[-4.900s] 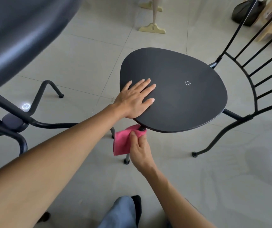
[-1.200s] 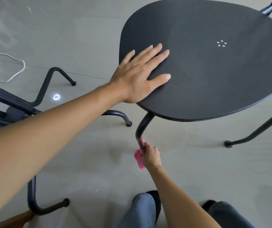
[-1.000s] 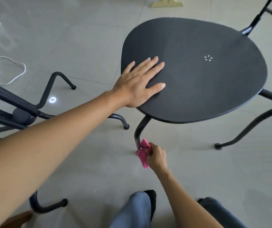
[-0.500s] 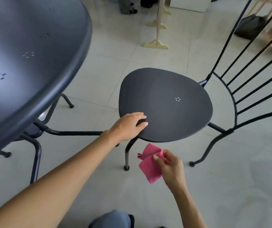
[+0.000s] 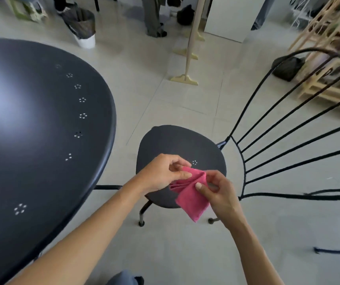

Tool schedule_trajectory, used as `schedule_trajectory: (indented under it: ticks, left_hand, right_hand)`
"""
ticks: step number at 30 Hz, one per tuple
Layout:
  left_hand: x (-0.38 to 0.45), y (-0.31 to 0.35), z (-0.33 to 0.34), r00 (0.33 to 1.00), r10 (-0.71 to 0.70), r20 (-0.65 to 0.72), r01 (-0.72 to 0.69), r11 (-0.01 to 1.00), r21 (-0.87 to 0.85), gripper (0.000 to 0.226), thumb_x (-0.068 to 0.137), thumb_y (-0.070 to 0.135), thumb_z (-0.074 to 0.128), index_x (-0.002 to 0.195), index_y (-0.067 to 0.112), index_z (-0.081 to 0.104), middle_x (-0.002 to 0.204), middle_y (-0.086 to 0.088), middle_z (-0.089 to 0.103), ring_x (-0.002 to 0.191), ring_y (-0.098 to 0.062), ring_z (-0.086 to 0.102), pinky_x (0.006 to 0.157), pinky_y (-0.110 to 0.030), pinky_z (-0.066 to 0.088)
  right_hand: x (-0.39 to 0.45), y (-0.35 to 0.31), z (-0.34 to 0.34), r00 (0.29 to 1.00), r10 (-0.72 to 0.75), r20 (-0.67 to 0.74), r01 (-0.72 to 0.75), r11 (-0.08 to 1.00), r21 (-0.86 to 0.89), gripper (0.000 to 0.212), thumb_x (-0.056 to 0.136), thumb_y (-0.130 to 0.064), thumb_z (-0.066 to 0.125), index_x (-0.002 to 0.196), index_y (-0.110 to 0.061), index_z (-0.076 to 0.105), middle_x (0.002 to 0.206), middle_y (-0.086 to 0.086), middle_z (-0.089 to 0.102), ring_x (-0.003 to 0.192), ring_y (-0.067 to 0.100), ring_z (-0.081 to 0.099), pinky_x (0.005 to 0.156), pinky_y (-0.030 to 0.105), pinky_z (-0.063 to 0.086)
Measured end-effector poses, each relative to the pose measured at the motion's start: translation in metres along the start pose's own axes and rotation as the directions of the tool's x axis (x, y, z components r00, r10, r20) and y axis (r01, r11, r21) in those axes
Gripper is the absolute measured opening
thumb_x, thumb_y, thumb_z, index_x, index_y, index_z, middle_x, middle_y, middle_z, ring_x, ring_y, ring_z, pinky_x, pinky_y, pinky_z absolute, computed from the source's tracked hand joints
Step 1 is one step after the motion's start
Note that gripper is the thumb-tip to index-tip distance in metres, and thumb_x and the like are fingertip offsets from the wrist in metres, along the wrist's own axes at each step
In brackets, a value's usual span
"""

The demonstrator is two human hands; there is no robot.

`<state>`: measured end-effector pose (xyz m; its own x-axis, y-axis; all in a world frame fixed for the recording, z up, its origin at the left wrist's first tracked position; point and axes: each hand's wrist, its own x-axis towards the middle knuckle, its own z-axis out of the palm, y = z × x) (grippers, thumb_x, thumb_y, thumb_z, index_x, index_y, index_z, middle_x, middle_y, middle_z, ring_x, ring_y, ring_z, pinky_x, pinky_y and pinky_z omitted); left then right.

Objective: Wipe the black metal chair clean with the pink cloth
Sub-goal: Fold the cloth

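The black metal chair [image 5: 177,145] stands on the tiled floor below me, its rounded seat in the middle of the view and its thin-barred backrest [image 5: 284,128] fanning out to the right. Above the seat's near edge I hold the folded pink cloth [image 5: 191,197] with both hands. My left hand [image 5: 163,174] pinches the cloth's upper left corner. My right hand [image 5: 218,191] grips its right edge between thumb and fingers. The cloth hangs in the air, apart from the seat.
A round black metal table [image 5: 37,140] fills the left side, close to the chair. Wooden stand feet [image 5: 184,78] rise beyond the chair. A wooden rack [image 5: 329,64] and a dark bag [image 5: 288,66] sit at the right; a bin [image 5: 82,25] stands far left.
My view rose from low beside the chair leg to standing height. My left hand left the seat and took the cloth's corner; my right hand lifted the cloth from the leg to above the seat.
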<state>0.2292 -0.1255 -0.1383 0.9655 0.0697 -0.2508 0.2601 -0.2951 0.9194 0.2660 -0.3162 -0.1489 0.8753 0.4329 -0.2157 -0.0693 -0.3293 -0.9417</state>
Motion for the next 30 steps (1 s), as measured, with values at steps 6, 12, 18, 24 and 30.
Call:
schedule_trajectory:
  ticks: [6, 12, 18, 24, 30]
  left_hand:
    - [-0.051, 0.098, -0.043, 0.995, 0.038, -0.094, -0.039, 0.999, -0.015, 0.004, 0.085, 0.027, 0.067, 0.086, 0.023, 0.067, 0.080, 0.010, 0.068, 0.073, -0.003, 0.063, 0.073, -0.022, 0.051]
    - [-0.102, 0.157, -0.086, 0.972, 0.016, -0.234, -0.032, 0.998, -0.062, 0.010, 0.089, 0.027, 0.062, 0.093, 0.018, 0.064, 0.082, 0.005, 0.072, 0.076, -0.008, 0.067, 0.075, -0.028, 0.054]
    - [-0.148, 0.168, -0.127, 0.926, -0.006, -0.377, -0.012, 0.999, -0.046, 0.009, 0.090, 0.026, 0.060, 0.092, 0.018, 0.065, 0.079, 0.006, 0.073, 0.072, -0.002, 0.067, 0.071, -0.020, 0.052]
    - [-0.199, 0.158, -0.157, 0.889, -0.068, -0.453, 0.033, 0.996, -0.085, 0.006, 0.090, 0.025, 0.061, 0.087, 0.022, 0.064, 0.072, 0.010, 0.073, 0.062, 0.004, 0.063, 0.055, -0.006, 0.042]
    - [-0.239, 0.129, -0.203, 0.824, -0.143, -0.548, 0.149, 0.988, -0.034, 0.005, 0.088, 0.026, 0.063, 0.084, 0.026, 0.065, 0.075, 0.011, 0.073, 0.067, 0.004, 0.061, 0.065, -0.010, 0.042]
  right_hand:
    - [-0.016, -0.105, -0.018, 0.991, -0.040, 0.129, 0.034, 0.998, 0.049, 0.018, 0.086, -0.004, 0.068, 0.101, -0.010, 0.061, 0.087, 0.003, 0.075, 0.082, 0.013, 0.071, 0.074, 0.025, 0.056]
    - [-0.026, -0.189, -0.009, 0.942, -0.103, 0.321, 0.079, 0.993, 0.086, 0.024, 0.096, -0.020, 0.056, 0.117, -0.013, 0.064, 0.107, 0.005, 0.073, 0.102, 0.015, 0.068, 0.088, 0.029, 0.054]
    - [-0.036, -0.237, 0.028, 0.885, -0.102, 0.454, 0.173, 0.978, -0.119, 0.044, 0.087, -0.050, 0.058, 0.124, -0.026, 0.062, 0.100, -0.001, 0.074, 0.087, 0.014, 0.070, 0.078, 0.028, 0.057]
    - [-0.037, -0.248, 0.067, 0.872, -0.087, 0.482, 0.247, 0.927, -0.280, 0.021, 0.089, -0.022, 0.067, 0.109, -0.025, 0.071, 0.093, -0.014, 0.074, 0.088, -0.006, 0.067, 0.073, 0.005, 0.048]
    - [-0.017, -0.258, 0.115, 0.869, -0.110, 0.482, 0.353, 0.821, -0.448, 0.025, 0.086, -0.009, 0.058, 0.096, -0.023, 0.076, 0.087, -0.013, 0.074, 0.086, 0.003, 0.068, 0.070, 0.000, 0.043]
